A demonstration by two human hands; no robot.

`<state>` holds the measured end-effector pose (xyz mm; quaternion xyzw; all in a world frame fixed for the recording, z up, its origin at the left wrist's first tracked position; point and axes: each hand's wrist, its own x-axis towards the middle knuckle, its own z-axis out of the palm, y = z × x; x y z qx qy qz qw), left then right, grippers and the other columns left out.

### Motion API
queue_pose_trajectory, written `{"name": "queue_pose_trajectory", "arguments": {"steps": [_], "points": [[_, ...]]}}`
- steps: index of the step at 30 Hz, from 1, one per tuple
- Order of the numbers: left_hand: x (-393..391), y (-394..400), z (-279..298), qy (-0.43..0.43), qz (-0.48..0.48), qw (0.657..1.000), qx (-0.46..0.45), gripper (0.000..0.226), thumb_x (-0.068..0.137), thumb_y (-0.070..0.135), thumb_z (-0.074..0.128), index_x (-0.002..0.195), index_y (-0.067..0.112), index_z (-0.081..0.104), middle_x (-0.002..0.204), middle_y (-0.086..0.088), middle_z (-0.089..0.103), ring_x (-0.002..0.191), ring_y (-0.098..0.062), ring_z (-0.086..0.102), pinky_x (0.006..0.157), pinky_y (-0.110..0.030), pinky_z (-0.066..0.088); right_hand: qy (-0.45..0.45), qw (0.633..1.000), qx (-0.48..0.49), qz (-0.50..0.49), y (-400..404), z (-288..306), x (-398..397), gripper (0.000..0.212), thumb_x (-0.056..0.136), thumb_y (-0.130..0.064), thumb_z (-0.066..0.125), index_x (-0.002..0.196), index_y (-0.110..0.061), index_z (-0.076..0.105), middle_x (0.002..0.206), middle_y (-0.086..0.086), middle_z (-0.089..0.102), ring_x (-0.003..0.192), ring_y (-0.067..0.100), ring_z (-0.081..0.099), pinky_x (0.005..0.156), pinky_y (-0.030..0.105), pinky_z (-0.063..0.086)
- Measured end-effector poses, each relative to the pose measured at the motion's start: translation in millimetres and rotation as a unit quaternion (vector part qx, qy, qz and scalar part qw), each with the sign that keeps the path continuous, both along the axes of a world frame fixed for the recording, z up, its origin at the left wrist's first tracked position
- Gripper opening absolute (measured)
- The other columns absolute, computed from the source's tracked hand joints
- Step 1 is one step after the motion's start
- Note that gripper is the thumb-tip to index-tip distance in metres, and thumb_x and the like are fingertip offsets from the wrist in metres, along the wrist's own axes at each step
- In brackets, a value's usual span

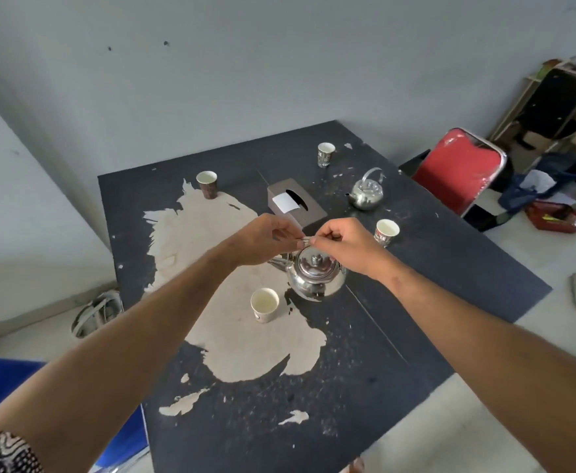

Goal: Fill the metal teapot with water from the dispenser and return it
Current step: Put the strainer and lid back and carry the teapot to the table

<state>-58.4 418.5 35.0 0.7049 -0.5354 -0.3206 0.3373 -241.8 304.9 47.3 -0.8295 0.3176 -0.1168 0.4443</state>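
1. Steel shines at the middle of the black, peeling tabletop (pixel 416 336): the metal teapot (pixel 315 278) stands there, lid on, spout toward 9 o'clock.
2. Your left hand (pixel 262 242) and right hand (pixel 342 244) both pinch its raised handle (pixel 305 240), each grip clenched on the bar.
3. A paper cup (pixel 264 304) sits just beside the teapot at 7 o'clock.
4. A second kettle (pixel 366 194) stands at 1 o'clock, a tissue box (pixel 295 203) at 12.

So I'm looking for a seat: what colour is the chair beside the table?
Red, with a shiny metal frame: the chair, seen in the head view.
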Motion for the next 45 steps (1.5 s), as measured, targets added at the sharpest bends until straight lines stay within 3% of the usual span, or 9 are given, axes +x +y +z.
{"name": "queue_pose_trajectory", "arguments": {"steps": [4, 8, 11, 15, 22, 31, 35, 40, 45], "points": [[3.5, -28.0, -3.3, -0.029, 0.102, 0.994, -0.015, 0.004, 0.093, 0.027, 0.076, 0.095, 0.024, 0.074, 0.09, 0.011, 0.072, 0.083, -0.005, 0.067, 0.069, -0.014, 0.049, 0.009, 0.999, 0.009, 0.047, -49.4, -7.8, 20.3, 0.015, 0.094, -0.026, 0.072, 0.085, -0.014, 0.074, 0.065, -0.007, 0.065, 0.051, -0.005, 0.055, 0.053, 0.009, 0.042], [11.6, -49.6, -5.9, -0.032, 0.257, 0.963, 0.071, 0.031, 0.097, 0.038, 0.069, 0.078, 0.014, 0.071, 0.073, -0.001, 0.073, 0.061, -0.01, 0.068, 0.06, -0.022, 0.053, 0.016, 0.993, 0.039, 0.107, -90.8, -21.0, 50.6, 0.019, 0.093, -0.029, 0.074, 0.086, -0.012, 0.073, 0.067, -0.005, 0.065, 0.053, -0.002, 0.057, 0.057, 0.018, 0.048], [19.4, -60.7, -10.4, 0.145, 0.319, 0.927, 0.132, 0.04, 0.096, 0.039, 0.07, 0.089, 0.0, 0.077, 0.081, -0.013, 0.08, 0.071, -0.024, 0.077, 0.074, -0.033, 0.065, 0.021, 0.991, 0.054, 0.125, -110.7, -33.1, 74.7, 0.018, 0.094, -0.03, 0.074, 0.091, -0.012, 0.075, 0.076, 0.0, 0.07, 0.062, 0.005, 0.061, 0.061, 0.022, 0.048], [21.7, -81.3, -16.6, 0.34, 0.38, 0.856, 0.086, 0.03, 0.101, 0.024, 0.067, 0.109, -0.003, 0.075, 0.106, -0.02, 0.078, 0.097, -0.035, 0.077, 0.093, -0.045, 0.062, 0.003, 0.988, 0.078, 0.133, -126.6, -49.0, 105.5, 0.015, 0.094, -0.026, 0.074, 0.095, -0.012, 0.078, 0.08, 0.002, 0.075, 0.07, 0.011, 0.067, 0.064, 0.026, 0.051], [26.7, -97.4, -31.4, 0.409, 0.452, 0.792, 0.023, 0.03, 0.102, 0.015, 0.064, 0.119, -0.009, 0.069, 0.105, -0.019, 0.076, 0.091, -0.029, 0.075, 0.084, -0.037, 0.065, -0.015, 0.979, 0.14, 0.147, -133.0, -62.2, 133.9, 0.015, 0.095, -0.024, 0.073, 0.102, -0.012, 0.08, 0.09, -0.001, 0.077, 0.08, 0.005, 0.069, 0.067, 0.013, 0.053], [55.2, -95.5, -46.4, 0.322, 0.453, 0.83, 0.041, 0.021, 0.1, 0.011, 0.065, 0.108, -0.008, 0.073, 0.101, -0.023, 0.077, 0.08, -0.027, 0.077, 0.07, -0.032, 0.065, 0.01, 0.97, 0.141, 0.196, -144.0, -68.4, 163.5, 0.015, 0.091, -0.026, 0.077, 0.098, -0.014, 0.083, 0.085, -0.001, 0.08, 0.08, 0.016, 0.076, 0.083, 0.035, 0.063], [77.4, -91.6, -51.0, 0.256, 0.424, 0.863, 0.101, 0.017, 0.098, 0.014, 0.069, 0.101, -0.002, 0.074, 0.1, -0.019, 0.078, 0.087, -0.027, 0.076, 0.079, -0.034, 0.065, -0.007, 0.971, 0.007, 0.237, -157.8, -69.8, 188.0, 0.013, 0.092, -0.016, 0.075, 0.103, -0.012, 0.082, 0.097, 0.0, 0.08, 0.087, 0.01, 0.072, 0.089, 0.036, 0.06], [106.0, -83.5, -67.2, 0.2, 0.372, 0.895, 0.145, 0.015, 0.102, 0.013, 0.063, 0.105, 0.005, 0.075, 0.105, -0.015, 0.076, 0.097, -0.027, 0.072, 0.092, -0.04, 0.062, 0.053, 0.911, -0.126, 0.389, -160.1, -74.0, 221.2, 0.044, 0.091, -0.015, 0.076, 0.134, -0.017, 0.067, 0.137, -0.001, 0.066, 0.097, 0.003, 0.055, 0.089, 0.023, 0.045], [130.2, -75.7, -79.1, 0.103, 0.326, 0.923, 0.177, 0.018, 0.102, 0.018, 0.062, 0.109, 0.011, 0.077, 0.104, -0.007, 0.076, 0.098, -0.024, 0.069, 0.093, -0.04, 0.057, 0.079, 0.877, -0.159, 0.446, -151.4, -95.8, 244.3, 0.027, 0.097, -0.019, 0.069, 0.124, -0.016, 0.072, 0.118, 0.001, 0.072, 0.089, 0.009, 0.056, 0.08, 0.027, 0.047]]}}
